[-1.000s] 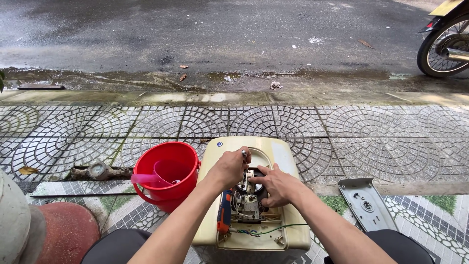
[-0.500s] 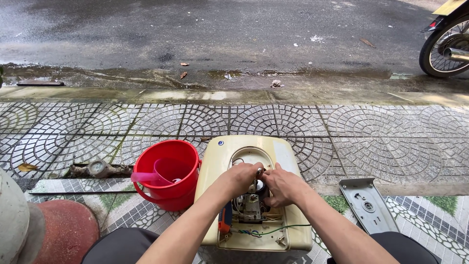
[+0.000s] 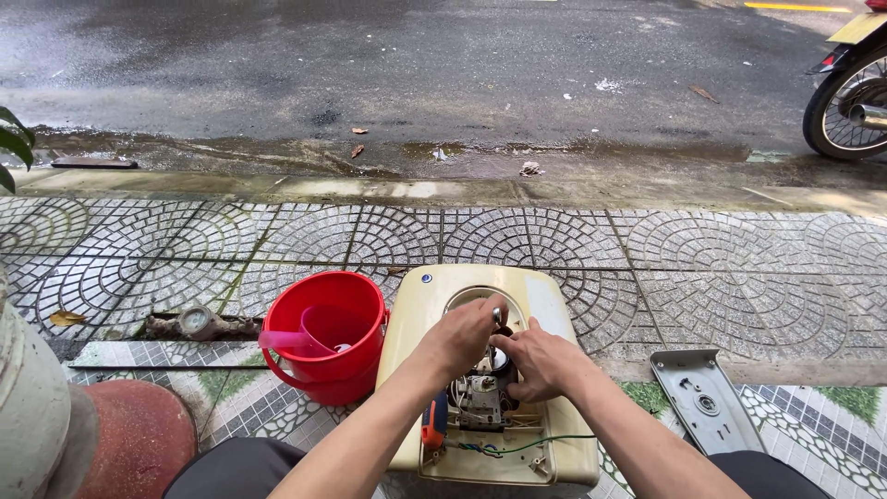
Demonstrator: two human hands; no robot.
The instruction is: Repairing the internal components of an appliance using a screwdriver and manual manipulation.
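Head view: both hands' fingers [image 3: 480,325] pinching parts inside cream appliance casing [image 3: 411,342], red bucket [image 3: 323,337] touching its left, grey cover plate [image 3: 704,399] right

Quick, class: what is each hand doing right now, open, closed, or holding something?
Left hand: closed around a small metal part inside the cream appliance.
Right hand: curled on the inner mechanism; grip unclear.

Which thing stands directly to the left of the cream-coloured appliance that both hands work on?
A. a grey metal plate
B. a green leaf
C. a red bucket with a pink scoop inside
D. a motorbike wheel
C: the red bucket, with a pink scoop inside it, stands against the left side of the cream-coloured appliance, where the left hand and the right hand reach into the opened middle.
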